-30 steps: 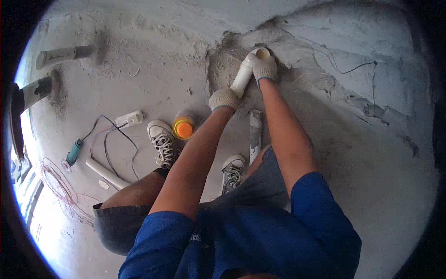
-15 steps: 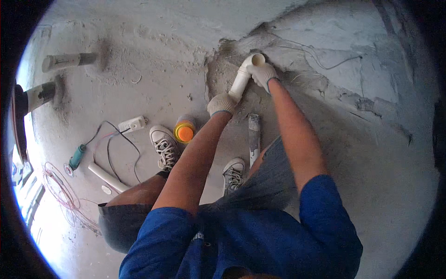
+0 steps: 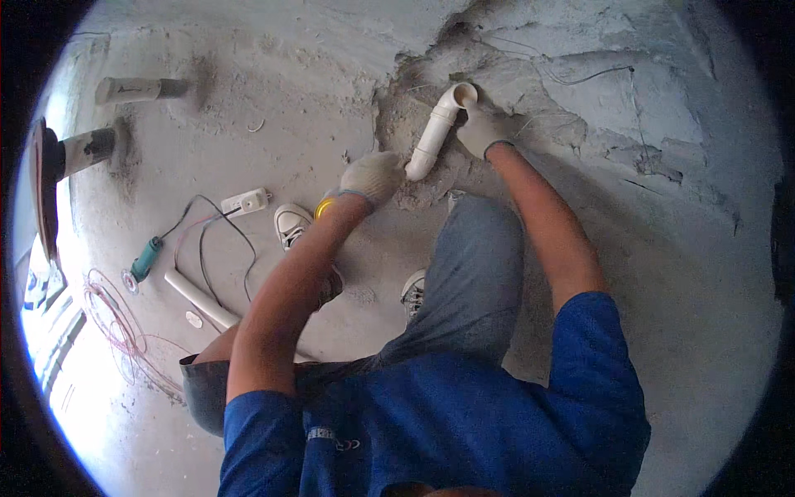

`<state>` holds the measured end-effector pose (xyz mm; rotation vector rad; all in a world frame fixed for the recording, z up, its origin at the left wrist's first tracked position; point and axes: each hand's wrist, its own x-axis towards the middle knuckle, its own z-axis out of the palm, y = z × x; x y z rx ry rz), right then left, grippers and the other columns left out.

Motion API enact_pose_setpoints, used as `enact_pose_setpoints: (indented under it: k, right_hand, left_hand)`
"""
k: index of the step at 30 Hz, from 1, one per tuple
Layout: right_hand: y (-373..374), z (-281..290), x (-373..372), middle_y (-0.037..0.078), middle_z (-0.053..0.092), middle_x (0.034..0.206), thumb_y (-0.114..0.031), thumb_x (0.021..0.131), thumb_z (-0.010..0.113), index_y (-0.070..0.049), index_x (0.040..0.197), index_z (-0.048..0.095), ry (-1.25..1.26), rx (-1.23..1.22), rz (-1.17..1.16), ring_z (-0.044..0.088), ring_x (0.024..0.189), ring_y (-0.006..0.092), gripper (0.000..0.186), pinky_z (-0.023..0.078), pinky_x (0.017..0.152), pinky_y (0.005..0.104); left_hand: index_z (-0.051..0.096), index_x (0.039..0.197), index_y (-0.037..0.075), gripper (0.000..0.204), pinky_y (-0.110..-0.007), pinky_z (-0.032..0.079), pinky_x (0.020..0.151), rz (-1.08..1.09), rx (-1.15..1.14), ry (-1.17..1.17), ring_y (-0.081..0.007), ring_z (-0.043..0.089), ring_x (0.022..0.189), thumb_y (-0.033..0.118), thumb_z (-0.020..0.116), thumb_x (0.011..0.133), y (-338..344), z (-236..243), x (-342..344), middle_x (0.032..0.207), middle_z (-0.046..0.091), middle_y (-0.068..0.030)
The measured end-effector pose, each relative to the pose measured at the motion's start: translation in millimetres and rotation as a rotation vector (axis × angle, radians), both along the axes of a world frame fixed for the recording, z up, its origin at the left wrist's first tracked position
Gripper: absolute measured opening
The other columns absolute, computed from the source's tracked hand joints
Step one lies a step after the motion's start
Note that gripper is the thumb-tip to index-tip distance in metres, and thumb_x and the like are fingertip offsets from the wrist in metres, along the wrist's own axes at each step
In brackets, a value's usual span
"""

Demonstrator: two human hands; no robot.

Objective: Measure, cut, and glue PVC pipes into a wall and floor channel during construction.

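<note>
A white plastic pipe (image 3: 435,132) with an elbow bend at its upper end lies in a rough channel broken into the grey concrete. My left hand (image 3: 373,176), in a pale work glove, grips the pipe's lower end. My right hand (image 3: 483,128), also gloved, is closed against the elbow at the top. Both bare forearms reach up from my blue shirt, and my knee in grey trousers sits just below the pipe.
An angle grinder (image 3: 147,258) with its cable and a white power strip (image 3: 246,200) lie at the left. A loose white pipe length (image 3: 199,300) rests beside them. Two pipe stubs (image 3: 132,89) stick out at upper left. My sneakers (image 3: 291,224) stand on dusty concrete.
The view has shifted closer over the pipe. My left hand slid to the pipe's lower end and my knee moved up, hiding the orange-lidded can and the tool by my feet.
</note>
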<state>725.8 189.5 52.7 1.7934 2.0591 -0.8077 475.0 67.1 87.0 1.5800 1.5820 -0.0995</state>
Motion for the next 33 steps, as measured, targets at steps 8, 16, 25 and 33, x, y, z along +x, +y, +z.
enact_pose_setpoints:
  k: [8, 16, 25, 33]
  right_hand:
    - [2.5, -20.5, 9.0, 0.017, 0.070, 0.116, -0.020, 0.092, 0.066, -0.008, 0.147, 0.049, 0.365, -0.247, -0.398, 0.071, 0.097, 0.0294, 0.059, 0.058, 0.082, 0.0435]
    - [1.0, -26.2, -0.1, 0.025, 0.067, 0.128, -0.034, 0.097, 0.053, -0.007, 0.137, 0.061, 0.052, 0.108, -0.101, 0.066, 0.117, 0.0423, 0.048, 0.052, 0.101, 0.0519]
    - [23.7, -22.6, -3.4, 0.024, 0.068, 0.129, -0.033, 0.103, 0.048, -0.007, 0.122, 0.073, -0.204, 0.051, 0.201, 0.067, 0.118, 0.0414, 0.040, 0.055, 0.097, 0.0522]
    - [15.9, -21.8, -4.5, 0.025, 0.068, 0.126, -0.041, 0.103, 0.040, -0.010, 0.125, 0.068, -0.201, 0.143, 0.203, 0.065, 0.116, 0.0464, 0.047, 0.052, 0.097, 0.0579]
  left_hand:
    - [0.070, 0.122, -0.001, 0.039, -0.035, 0.054, 0.087, 0.487, 0.069, -0.294, -0.0220, 0.070, 0.095, 0.031, 0.065, 0.100, -39.7, 76.9, -139.6, 0.103, 0.075, -0.0121]
    - [0.062, 0.137, 0.000, 0.044, -0.027, 0.051, 0.078, 1.266, 0.189, -0.141, -0.0119, 0.062, 0.088, 0.029, 0.063, 0.104, -254.6, 239.1, -321.3, 0.111, 0.068, -0.0061]
    - [0.050, 0.148, 0.001, 0.051, -0.035, 0.050, 0.102, 2.002, 0.417, -0.530, -0.0240, 0.060, 0.120, 0.029, 0.059, 0.106, -559.0, 273.0, -258.8, 0.133, 0.062, -0.0110]
    - [0.062, 0.135, 0.001, 0.039, -0.028, 0.056, 0.084, 1.727, 0.608, -0.051, -0.0179, 0.068, 0.096, 0.023, 0.063, 0.104, -518.1, 272.5, -218.2, 0.110, 0.070, -0.0081]
